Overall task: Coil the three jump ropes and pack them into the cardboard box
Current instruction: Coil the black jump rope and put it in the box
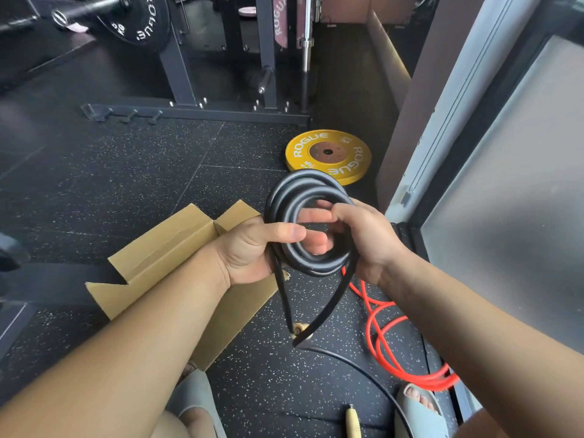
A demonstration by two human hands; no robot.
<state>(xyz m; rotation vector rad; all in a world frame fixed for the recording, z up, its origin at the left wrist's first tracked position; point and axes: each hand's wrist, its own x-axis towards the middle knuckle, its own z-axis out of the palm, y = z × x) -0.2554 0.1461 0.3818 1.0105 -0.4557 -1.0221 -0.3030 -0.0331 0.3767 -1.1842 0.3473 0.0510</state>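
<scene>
I have the black jump rope [316,265] wound into a tight coil, held up above the floor [126,184] with its open centre facing me. Its two loose tails hang straight down to a wooden handle [299,330]. My left hand [249,248] grips the coil's left side, fingers [316,241] curled through the ring. My right hand [369,235] clamps the right side. The cardboard box [164,248] lies open below, left. An orange rope [376,327] sprawls near right.
</scene>
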